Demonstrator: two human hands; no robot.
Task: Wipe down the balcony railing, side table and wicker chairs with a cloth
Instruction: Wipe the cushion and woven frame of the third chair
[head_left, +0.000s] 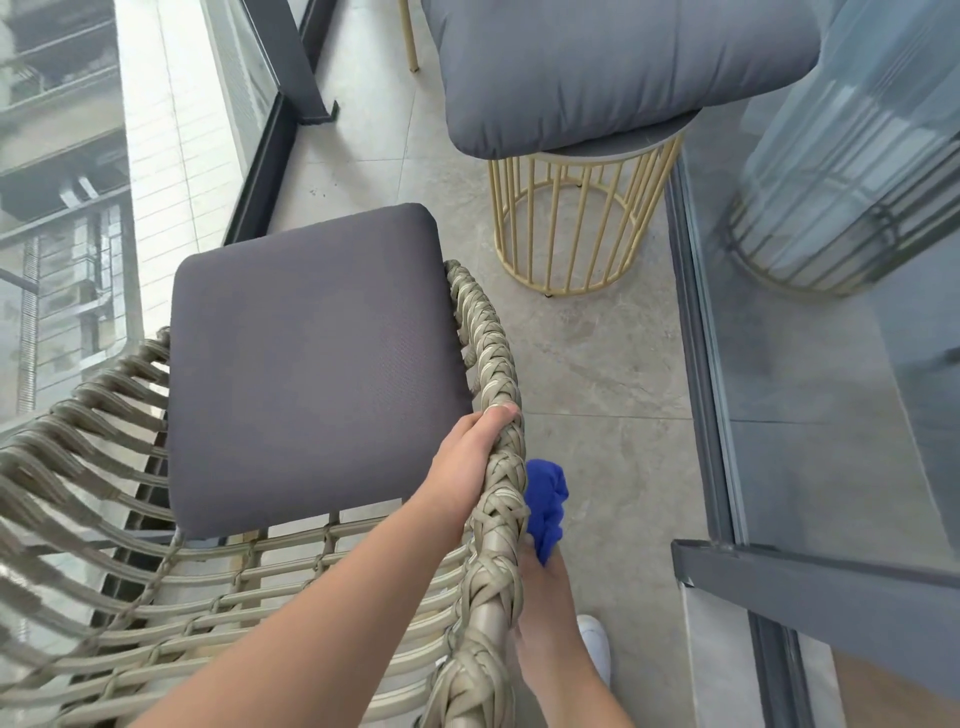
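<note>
A wicker chair (491, 364) with a braided beige rim and a dark grey seat cushion (317, 358) fills the lower left. My left hand (467, 462) grips the braided right armrest from the inside, thumb lying on top of the rim. My right hand (545, 587) is on the outer side of the same armrest, partly hidden behind it, and holds a bunched blue cloth (548, 501) against the weave. The gold wire side table (576, 228) stands beyond the chair. The dark railing frame with glass (270, 135) runs along the left.
A large grey cushion (597, 67) lies on the side table's top. A glass sliding door with a dark frame (701, 364) borders the right side. Grey floor tiles (597, 364) lie between chair and door. A white shoe (595, 644) shows below my right hand.
</note>
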